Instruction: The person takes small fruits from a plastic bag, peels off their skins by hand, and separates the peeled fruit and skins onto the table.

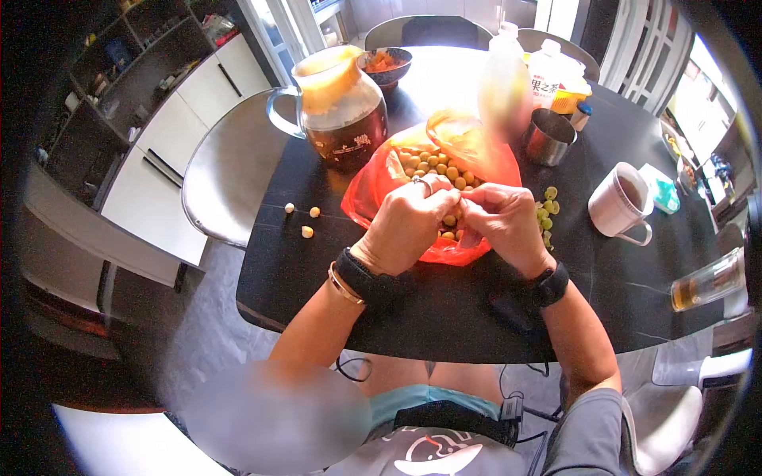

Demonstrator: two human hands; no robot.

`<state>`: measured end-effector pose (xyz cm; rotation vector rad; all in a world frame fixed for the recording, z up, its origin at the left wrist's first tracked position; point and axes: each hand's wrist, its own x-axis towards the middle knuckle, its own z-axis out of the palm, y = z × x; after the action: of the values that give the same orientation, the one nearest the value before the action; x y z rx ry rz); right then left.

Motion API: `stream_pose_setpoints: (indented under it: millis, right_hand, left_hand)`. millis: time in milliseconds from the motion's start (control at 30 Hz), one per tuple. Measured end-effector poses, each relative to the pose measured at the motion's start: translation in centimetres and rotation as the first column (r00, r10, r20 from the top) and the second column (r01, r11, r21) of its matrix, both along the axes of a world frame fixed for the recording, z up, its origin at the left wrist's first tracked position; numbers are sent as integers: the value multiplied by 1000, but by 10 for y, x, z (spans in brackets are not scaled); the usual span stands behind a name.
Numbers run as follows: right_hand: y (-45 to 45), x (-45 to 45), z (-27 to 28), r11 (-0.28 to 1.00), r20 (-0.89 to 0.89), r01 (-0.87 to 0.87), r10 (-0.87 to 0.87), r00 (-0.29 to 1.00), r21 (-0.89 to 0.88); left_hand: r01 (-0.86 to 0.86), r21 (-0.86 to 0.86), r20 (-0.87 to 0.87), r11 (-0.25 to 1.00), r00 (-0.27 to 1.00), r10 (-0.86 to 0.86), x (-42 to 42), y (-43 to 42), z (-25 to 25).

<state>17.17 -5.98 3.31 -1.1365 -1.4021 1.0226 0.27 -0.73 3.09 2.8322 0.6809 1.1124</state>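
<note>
An open red plastic bag (369, 186) on the dark table holds many small round tan fruits (439, 163). Over its front part, my left hand (406, 222) and my right hand (506, 224) meet, fingertips pinched together. What they grip is too small and hidden to name. Several green pieces (547, 214) lie on the table to the right of my right hand. To the left of the bag are three small pale round pieces (307, 232).
A glass pitcher (345, 127) of dark liquid and a bowl (389, 71) stand behind the bag at left. Behind it at right are bottles (546, 67) and a metal cup (549, 139). A white mug (617, 202) and a glass (706, 282) stand at right.
</note>
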Motion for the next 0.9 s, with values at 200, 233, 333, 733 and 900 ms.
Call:
stream_pose_setpoints:
  millis: [200, 233, 333, 733, 900]
  right_hand:
    - [5, 2, -8, 999, -41, 36, -36, 999, 16]
    - [4, 2, -7, 999, -43, 41, -41, 998, 11]
    - [3, 1, -6, 1000, -135, 6, -11, 991, -31]
    - [6, 6, -4, 999, -14, 43, -43, 999, 25]
    - [9, 15, -1, 993, -75, -105, 101, 992, -53]
  left_hand:
    - [1, 17, 39, 1000, 999, -2, 2, 3, -2]
    - [18, -2, 44, 1000, 999, -18, 2, 2, -1]
    - [32, -20, 46, 999, 998, -31, 2, 3, -2]
    - [61, -192, 170, 979, 985, -28, 4, 5, 1]
    - [121, -426, 251, 897, 968, -12, 2, 9, -7]
